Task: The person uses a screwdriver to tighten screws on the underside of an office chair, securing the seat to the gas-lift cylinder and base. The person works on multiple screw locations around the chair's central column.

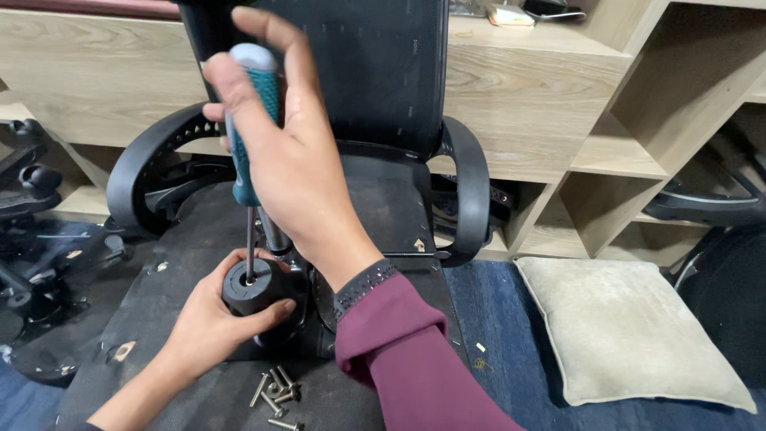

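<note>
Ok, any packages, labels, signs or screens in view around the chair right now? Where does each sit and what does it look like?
No clear package, sign or screen shows.
Possible label: a small pale tag on the black chair seat, right of the right hand; too small to tell.
Shelf-top items: flat pale and dark shapes at the top edge, kind unclear.
Both hands hold tools only: right a teal-handled screwdriver, left hand a black round part.
</note>
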